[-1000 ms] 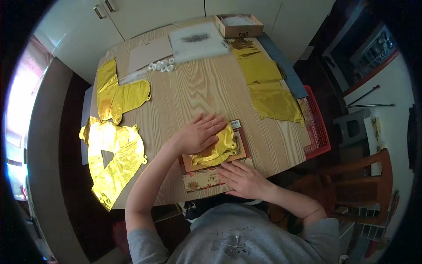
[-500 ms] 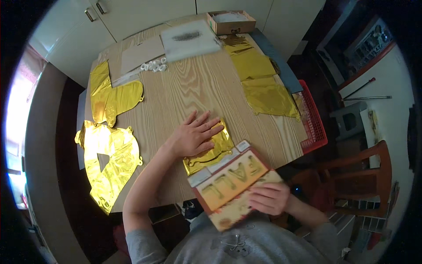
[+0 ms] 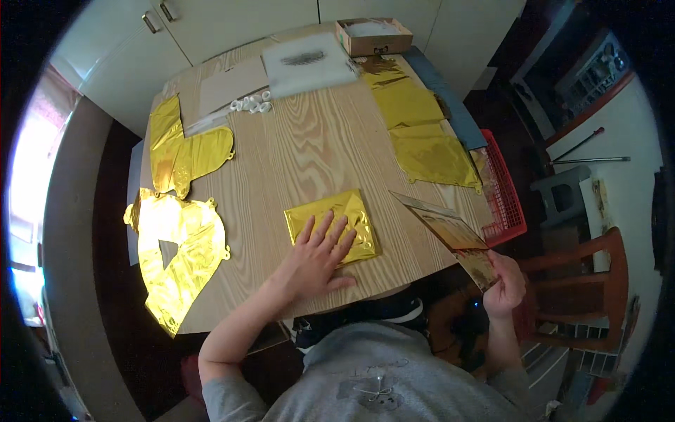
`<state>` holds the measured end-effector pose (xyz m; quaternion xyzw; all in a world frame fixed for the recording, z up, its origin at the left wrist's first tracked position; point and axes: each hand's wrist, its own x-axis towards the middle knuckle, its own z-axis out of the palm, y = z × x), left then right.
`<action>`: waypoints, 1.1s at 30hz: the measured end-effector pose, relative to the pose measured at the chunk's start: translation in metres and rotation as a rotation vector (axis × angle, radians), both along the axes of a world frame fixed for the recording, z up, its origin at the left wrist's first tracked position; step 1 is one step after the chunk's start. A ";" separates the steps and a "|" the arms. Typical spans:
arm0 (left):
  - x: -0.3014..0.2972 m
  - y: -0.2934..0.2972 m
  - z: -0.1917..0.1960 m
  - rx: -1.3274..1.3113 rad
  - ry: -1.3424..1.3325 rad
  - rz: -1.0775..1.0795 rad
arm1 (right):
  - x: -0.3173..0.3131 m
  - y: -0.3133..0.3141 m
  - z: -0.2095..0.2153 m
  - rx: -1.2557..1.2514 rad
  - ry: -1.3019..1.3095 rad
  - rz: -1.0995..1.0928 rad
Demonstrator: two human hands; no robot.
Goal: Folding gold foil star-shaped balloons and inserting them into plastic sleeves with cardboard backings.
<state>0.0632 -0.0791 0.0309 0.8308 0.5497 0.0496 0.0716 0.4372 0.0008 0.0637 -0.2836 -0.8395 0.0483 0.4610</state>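
A folded gold foil balloon [image 3: 358, 211] lies as a flat square near the table's front edge. My left hand [image 3: 314, 257] rests palm down on its near left part, fingers spread and gripping nothing. Out to the right, my right hand [image 3: 506, 285] pinches the near end of a printed cardboard sleeve [image 3: 453, 232] in orange, brown and cream. The sleeve is tilted almost edge-on above the table's right front edge. Two flat gold foil balloons, an L-shaped one [image 3: 179, 148] and one with a hole [image 3: 190, 264], lie along the left side.
More gold foil balloons [image 3: 415, 105] lie at the right over a blue-grey board [image 3: 443, 98]. At the back are a small cardboard box [image 3: 380, 43], a white sheet with a dark smudge [image 3: 281, 81] and several white rolls [image 3: 251, 103]. A red basket [image 3: 508, 204] and wooden chair [image 3: 576, 281] stand right.
My right hand has carried the cardboard sleeve right, away from the folded balloon, and turned it edge-on. My left hand has slid nearer to me, uncovering more of the foil.
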 end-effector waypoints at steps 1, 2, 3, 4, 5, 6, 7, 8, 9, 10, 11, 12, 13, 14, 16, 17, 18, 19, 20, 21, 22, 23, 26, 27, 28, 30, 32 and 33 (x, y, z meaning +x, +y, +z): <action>0.005 -0.005 0.005 -0.018 0.000 0.012 | -0.001 0.000 -0.002 -0.026 0.003 -0.004; 0.010 -0.010 0.008 -0.036 0.000 0.025 | -0.003 0.000 -0.004 -0.053 0.006 -0.008; 0.014 -0.016 0.008 -0.032 -0.006 0.032 | -0.004 0.001 -0.005 -0.077 0.008 -0.012; 0.018 -0.022 0.007 -0.032 -0.005 0.037 | -0.005 0.003 -0.005 -0.104 0.030 -0.011; 0.022 -0.029 0.005 -0.032 -0.004 0.041 | -0.006 0.005 -0.005 -0.131 0.052 -0.010; 0.027 -0.035 0.003 -0.034 -0.006 0.040 | -0.007 0.006 -0.004 -0.160 0.070 -0.016; 0.034 -0.042 0.009 -0.033 -0.069 0.068 | -0.008 0.008 -0.004 -0.220 0.147 -0.069; 0.037 -0.049 0.004 0.008 0.016 0.062 | -0.009 0.011 -0.004 -0.281 0.223 -0.123; 0.040 -0.059 -0.004 0.047 0.105 0.065 | -0.013 0.015 -0.005 -0.346 0.302 -0.169; 0.043 -0.064 -0.005 0.087 0.194 0.057 | -0.021 0.019 -0.002 -0.450 0.406 -0.136; 0.047 -0.072 -0.002 0.108 0.072 0.105 | -0.035 0.025 0.005 -0.554 0.509 -0.103; 0.049 -0.080 -0.003 0.134 0.071 0.106 | -0.044 0.030 0.009 -0.659 0.612 -0.063; 0.050 -0.090 -0.006 0.160 0.069 0.109 | -0.043 0.035 0.008 -0.705 0.535 0.007; 0.050 -0.096 -0.007 0.185 0.067 0.112 | -0.047 0.041 0.004 -0.770 0.539 0.039; 0.048 -0.103 0.001 0.208 0.047 0.105 | -0.058 0.055 -0.008 -0.901 0.546 0.105; 0.045 -0.106 0.002 0.204 0.044 0.091 | -0.065 0.059 -0.011 -0.992 0.555 0.137; 0.041 -0.109 0.005 0.201 0.038 0.076 | -0.070 0.064 -0.014 -1.049 0.567 0.161; 0.039 -0.111 0.010 0.182 -0.022 0.090 | -0.075 0.069 -0.019 -1.105 0.579 0.185; 0.037 -0.114 0.017 0.163 -0.083 0.103 | -0.080 0.073 -0.024 -1.161 0.591 0.208; 0.033 -0.116 0.026 0.144 -0.142 0.110 | -0.083 0.077 -0.030 -1.200 0.565 0.207; 0.029 -0.119 0.036 0.093 -0.256 0.157 | -0.086 0.081 -0.036 -1.238 0.539 0.206; 0.024 -0.122 0.048 0.042 -0.370 0.202 | -0.087 0.083 -0.039 -1.276 0.513 0.204; 0.006 -0.136 0.077 -0.132 -0.929 0.461 | -0.103 0.076 -0.038 -1.337 0.375 0.256; -0.001 -0.145 0.079 -0.188 -1.139 0.591 | -0.113 0.070 -0.034 -1.368 0.351 0.365; -0.006 -0.149 0.079 -0.248 -1.351 0.711 | -0.120 0.064 -0.035 -1.355 0.269 0.339; -0.004 -0.137 0.070 -0.225 -1.818 0.843 | -0.130 0.050 -0.037 -1.325 0.103 0.288; 0.004 -0.120 0.051 -0.228 -2.124 0.976 | -0.145 0.031 -0.031 -1.324 0.040 0.320; 0.011 -0.109 0.039 -0.251 -2.195 1.049 | -0.148 0.024 -0.030 -1.326 0.009 0.336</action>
